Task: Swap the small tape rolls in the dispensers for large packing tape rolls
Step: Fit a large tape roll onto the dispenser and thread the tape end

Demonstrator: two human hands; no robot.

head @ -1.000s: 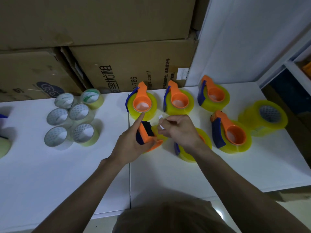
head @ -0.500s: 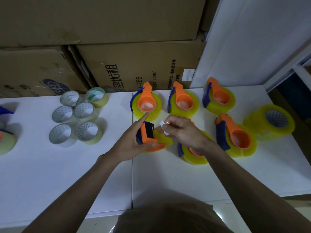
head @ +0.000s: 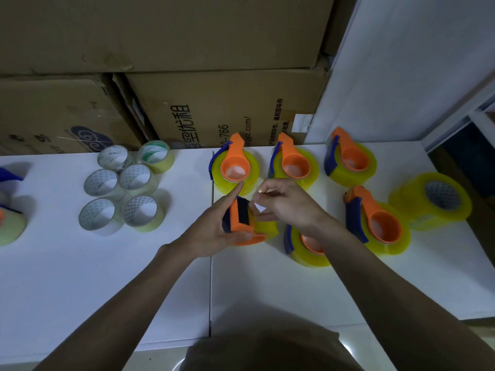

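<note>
My left hand [head: 214,228] grips an orange and blue dispenser [head: 239,220] loaded with a large yellow tape roll [head: 265,226], index finger stretched out. My right hand [head: 286,204] pinches the white tape end [head: 259,206] just right of the dispenser's blue blade guard. Several other loaded dispensers lie around: three in a back row [head: 235,167], [head: 294,166], [head: 351,163], one at the right [head: 377,223], and one under my right wrist [head: 308,247]. A bare large yellow roll [head: 431,200] sits at the far right. Several small rolls [head: 123,188] are grouped at the left.
Cardboard boxes [head: 214,103] are stacked behind the white table [head: 80,277]. At the left edge, part of another dispenser with a pale roll [head: 8,220] shows. A white wall panel and shelf frame [head: 455,108] stand at the right. A seam runs down the table's middle.
The view shifted slightly. My right hand keeps pinching the tape end by the dispenser; my left hand still holds the dispenser in about the same place.
</note>
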